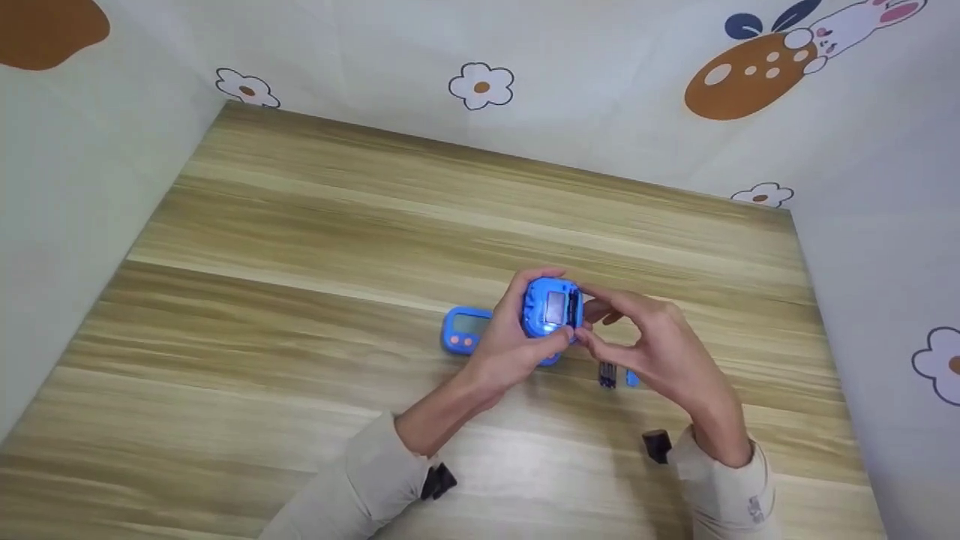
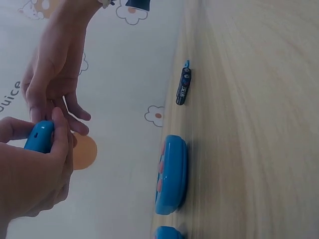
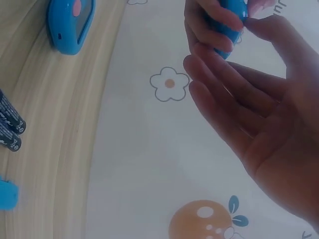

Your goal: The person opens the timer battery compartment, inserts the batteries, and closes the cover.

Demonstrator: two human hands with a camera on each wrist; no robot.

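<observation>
My left hand grips a blue handheld device above the table, fingers and thumb around its body. Its back faces up, showing a pale label and an uncovered dark battery slot along the right side. My right hand pinches the slot end between thumb and index finger; its other fingers extend loosely in the right wrist view. Whether something lies in the slot is too small to tell. Below, a similar blue device with a grey screen and orange buttons lies partly hidden by my left hand. Another blue device shows in the left wrist view.
Dark batteries lie side by side on the wood-grain table, below my right hand. Beside them lies a small blue piece. White printed sheeting walls the table's back and sides.
</observation>
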